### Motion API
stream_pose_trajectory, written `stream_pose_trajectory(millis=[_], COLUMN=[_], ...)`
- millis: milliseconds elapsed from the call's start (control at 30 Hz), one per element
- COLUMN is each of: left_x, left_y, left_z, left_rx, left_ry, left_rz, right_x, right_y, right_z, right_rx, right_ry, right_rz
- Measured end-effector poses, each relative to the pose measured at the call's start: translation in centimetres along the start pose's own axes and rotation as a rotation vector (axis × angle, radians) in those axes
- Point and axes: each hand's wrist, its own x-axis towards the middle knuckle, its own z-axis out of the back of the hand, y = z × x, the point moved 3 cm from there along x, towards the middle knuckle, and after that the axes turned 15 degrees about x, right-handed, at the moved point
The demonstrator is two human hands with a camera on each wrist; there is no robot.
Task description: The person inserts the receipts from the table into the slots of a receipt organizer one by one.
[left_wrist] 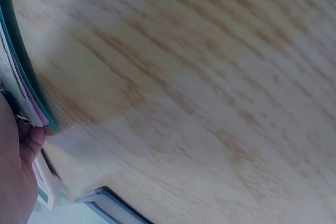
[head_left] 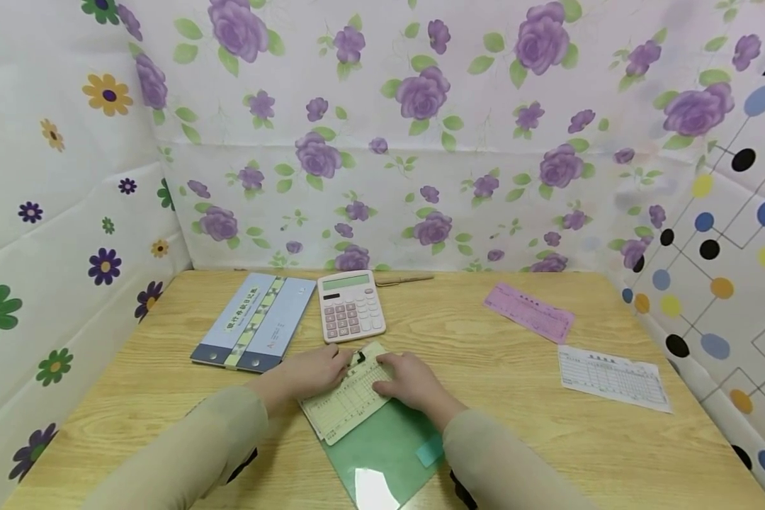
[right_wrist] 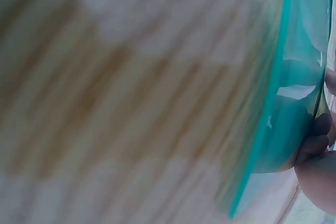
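A stack of cream printed paper slips (head_left: 347, 405) lies slanted over the upper part of a translucent green plastic folder (head_left: 382, 453). At its top edge sits a small black clip (head_left: 360, 357). My left hand (head_left: 312, 372) grips the upper left edge of the slips beside the clip; in the left wrist view its fingertips (left_wrist: 35, 136) are at the stacked paper and folder edge. With my right hand (head_left: 414, 382) I pinch the slips' right edge, thumb on top. The right wrist view has those fingers (right_wrist: 315, 148) bent by the folder's green edge.
A blue-grey account book (head_left: 255, 319) with a patterned band lies to the left. Behind my hands are a pink-and-white calculator (head_left: 350, 308) and a pen (head_left: 404, 280). A pink slip (head_left: 529, 312) and a white form (head_left: 615, 379) lie on the right of the wooden table (head_left: 503, 446).
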Motion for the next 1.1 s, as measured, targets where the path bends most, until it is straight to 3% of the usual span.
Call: stream_pose_trajectory(millis=[600, 767, 900, 1100], left_x=[0.3, 0.4, 0.4, -0.1], left_y=[-0.1, -0.4, -0.6, -0.4], left_z=[0.4, 0.2, 0.1, -0.5], left_rx=[0.069, 0.101, 0.111, 0.117], left_ry=[-0.055, -0.051, -0.058, -0.074], left_rz=[-0.048, -0.051, -0.03, 0.001], right_x=[0.6, 0.4, 0.4, -0.2], right_y=[0.6, 0.4, 0.0, -1.4], right_z=[-0.2, -0.2, 0.3, 2.4], right_rx=[-0.124, -0.079, 0.019, 0.114], right_ry=[-0.031, -0.018, -0.011, -0.056], right_rz=[-0.054, -0.069, -0.054, -0.049])
